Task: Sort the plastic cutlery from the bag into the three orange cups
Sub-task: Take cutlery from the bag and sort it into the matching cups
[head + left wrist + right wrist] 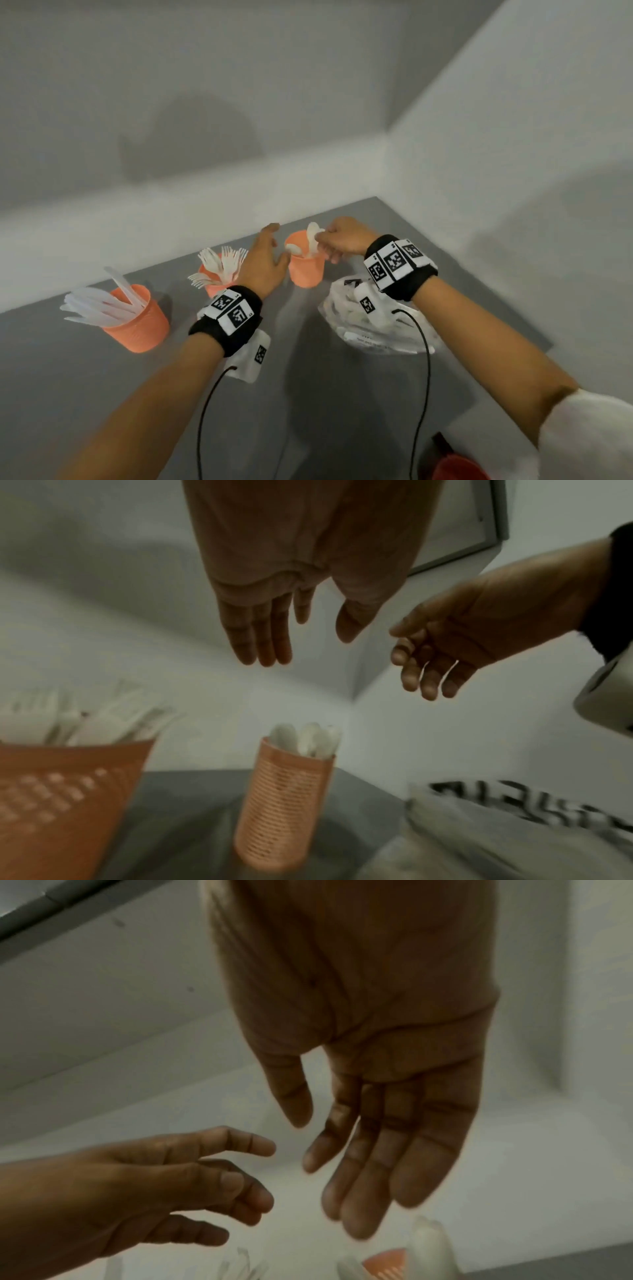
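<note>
Three orange cups stand on the grey table (pixel 85 394). The left cup (pixel 138 320) holds white knives, the middle cup (pixel 214 284) forks, the right cup (pixel 306 267) spoons (pixel 304 739). My right hand (pixel 337 240) hovers just above the right cup's rim with its fingertips by a spoon's top (pixel 312 229). In the right wrist view its fingers (pixel 363 1177) are straight and hold nothing. My left hand (pixel 265 257) is open just left of that cup, its thumb near the wall of the cup. The clear plastic bag (pixel 363 322) with cutlery lies under my right wrist.
White walls meet in a corner right behind the cups. The table's right edge runs close past the bag. A red-orange object (pixel 459 467) sits at the lower right. Black cables hang from both wristbands over the near table.
</note>
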`<state>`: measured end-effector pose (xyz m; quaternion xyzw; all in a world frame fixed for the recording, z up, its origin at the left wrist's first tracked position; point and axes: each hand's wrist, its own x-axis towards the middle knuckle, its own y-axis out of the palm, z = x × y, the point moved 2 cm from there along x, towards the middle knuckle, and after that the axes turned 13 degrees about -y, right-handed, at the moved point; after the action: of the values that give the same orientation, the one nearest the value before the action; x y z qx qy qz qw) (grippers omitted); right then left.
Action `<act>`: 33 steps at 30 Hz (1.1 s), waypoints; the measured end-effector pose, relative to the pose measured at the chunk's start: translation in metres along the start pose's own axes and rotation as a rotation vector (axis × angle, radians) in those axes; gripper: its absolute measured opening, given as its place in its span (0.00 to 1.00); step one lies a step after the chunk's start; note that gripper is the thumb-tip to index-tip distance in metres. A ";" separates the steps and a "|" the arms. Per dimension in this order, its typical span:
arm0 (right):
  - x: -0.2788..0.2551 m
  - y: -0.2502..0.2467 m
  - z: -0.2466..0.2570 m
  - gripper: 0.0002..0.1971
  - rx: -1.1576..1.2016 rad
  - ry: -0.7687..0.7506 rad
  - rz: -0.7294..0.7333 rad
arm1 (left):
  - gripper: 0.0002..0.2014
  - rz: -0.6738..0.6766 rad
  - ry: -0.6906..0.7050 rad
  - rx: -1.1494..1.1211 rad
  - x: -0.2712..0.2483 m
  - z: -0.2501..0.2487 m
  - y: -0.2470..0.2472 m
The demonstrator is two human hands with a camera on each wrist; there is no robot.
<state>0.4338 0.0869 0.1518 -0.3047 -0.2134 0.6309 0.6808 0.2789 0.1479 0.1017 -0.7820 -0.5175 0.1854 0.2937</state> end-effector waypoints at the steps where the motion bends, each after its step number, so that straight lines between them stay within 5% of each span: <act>1: -0.012 -0.001 -0.009 0.15 0.003 0.058 0.057 | 0.22 0.040 -0.006 -0.035 -0.007 -0.003 0.008; 5: -0.055 0.002 -0.054 0.13 -0.287 0.244 0.284 | 0.08 0.212 0.024 -0.081 -0.033 -0.010 0.047; 9: -0.085 0.015 -0.095 0.08 -0.650 0.277 0.338 | 0.10 0.324 0.014 -0.064 -0.048 -0.009 0.086; 11: -0.091 0.024 -0.113 0.20 -0.653 0.286 0.332 | 0.11 0.359 -0.044 -0.054 -0.051 -0.008 0.102; 15: -0.091 0.038 -0.126 0.26 -0.737 0.202 0.273 | 0.17 0.373 -0.211 0.042 -0.055 -0.004 0.119; 19: -0.088 0.051 -0.130 0.36 -0.885 0.144 0.222 | 0.24 0.403 -0.219 0.157 -0.054 0.000 0.126; 28: -0.072 0.036 -0.142 0.22 -0.486 0.163 0.188 | 0.28 0.394 -0.246 0.041 -0.038 -0.016 0.115; 33: -0.074 0.010 -0.151 0.26 -0.400 0.167 0.203 | 0.26 0.394 -0.317 -0.148 -0.025 -0.030 0.116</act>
<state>0.5200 -0.0082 0.0424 -0.5044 -0.2453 0.6139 0.5555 0.3687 0.0829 0.0485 -0.8482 -0.4068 0.3210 0.1094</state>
